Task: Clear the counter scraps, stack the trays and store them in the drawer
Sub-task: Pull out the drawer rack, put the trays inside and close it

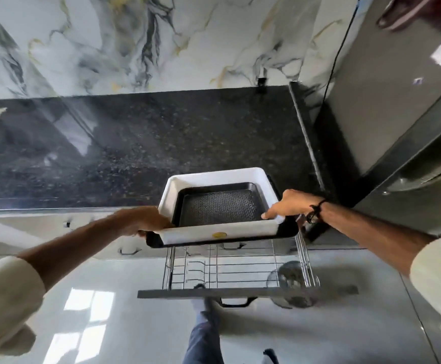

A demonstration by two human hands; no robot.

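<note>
Above open drawer (240, 292), dark granite counter (161, 143)

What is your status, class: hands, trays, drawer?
Left hand and right hand grip tray stack at its sides. Stack held above open wire drawer. Round strainer-like item sits at drawer's right.

- One view only, from a camera worn on the person's head, so no second view shares the scene.
- It looks forward and steeply down over the front edge of the dark worktop (161, 143), facing the marbled wall (135, 40) behind it.
- It sits close: both forearms reach in from the bottom corners, and the floor (125, 324) lies straight below.
- The wide lens bends straight edges near the frame's sides.
</note>
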